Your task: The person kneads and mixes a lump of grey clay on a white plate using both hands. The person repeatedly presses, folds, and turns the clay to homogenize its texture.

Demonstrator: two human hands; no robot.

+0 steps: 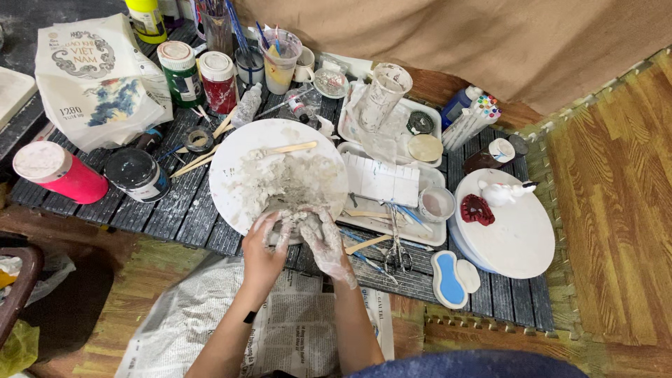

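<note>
Low dark slatted table [175,210], centre of frame, bearing a round white board [238,150] with a heap of pale grey clay [290,183] spread over its lower right part; a flat wooden stick [283,148] lies across the top of the heap. Left hand [264,241], at the board's lower edge, fingers curled and pressed into the clay, smeared with it. Right hand [327,241], just beside the left, thickly coated in clay, fingers bent down and held close together on the same lump at the board's near rim; whether it pinches a piece cannot be told. Right of the board: a white rectangular tray [427,234] holding a folded white cloth [381,180], a small cup [437,204] and scissors [397,252]. Further right: a round white turntable [514,245] carrying a dark red piece [477,209] and a small white figure [500,192]. Upper left of frame: a printed paper bag [91,77], a green paint jar [179,73], a red paint jar [219,82]; left edge, a pink jar [59,171] lying on its side. Newspaper [280,329] spread on the floor below the table, under the forearms
</note>
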